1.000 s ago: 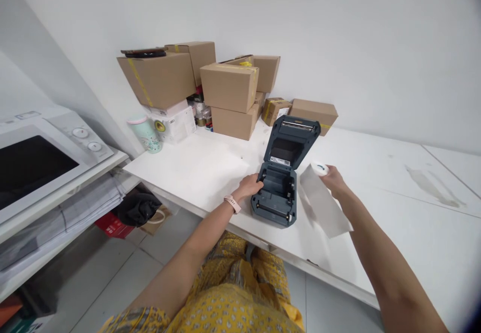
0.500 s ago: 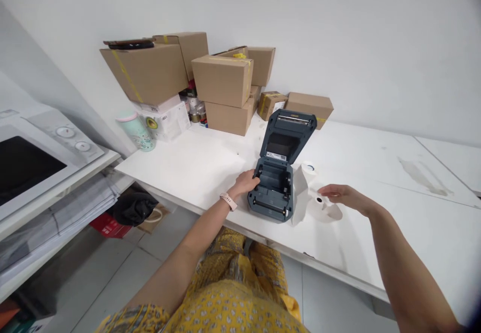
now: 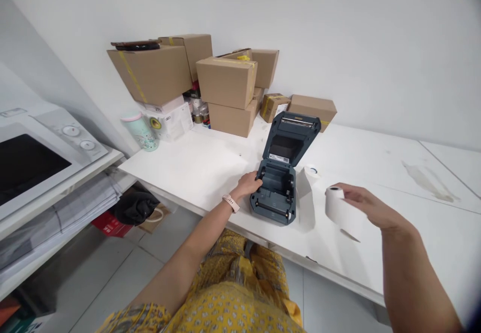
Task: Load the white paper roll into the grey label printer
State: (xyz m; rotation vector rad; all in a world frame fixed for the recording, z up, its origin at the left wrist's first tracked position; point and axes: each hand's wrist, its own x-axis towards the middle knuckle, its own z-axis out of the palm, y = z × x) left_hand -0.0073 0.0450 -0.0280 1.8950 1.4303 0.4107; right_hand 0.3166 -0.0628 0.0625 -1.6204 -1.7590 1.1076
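Observation:
A dark blue-grey label printer (image 3: 276, 192) stands on the white table with its lid (image 3: 291, 140) raised and its roll bay bare. My left hand (image 3: 248, 183) grips the printer's left side, thumb over the rim. To the right of the printer, my right hand (image 3: 355, 197) holds a small white paper roll (image 3: 333, 201), its dark core facing up and a loose strip trailing to the right. Between printer and hand lies a second white roll (image 3: 311, 172), with a length of its paper (image 3: 306, 205) unrolled toward me.
Several cardboard boxes (image 3: 227, 82) are stacked along the wall behind. A mint tumbler (image 3: 141, 132) and a white box (image 3: 173, 122) stand at the table's left end. A microwave (image 3: 41, 147) sits on a shelf at the far left. The table's front edge (image 3: 338, 269) runs close to me.
My right hand has closed on the small paper roll and lifted it from the table, moving slightly right. My left hand has stayed on the printer.

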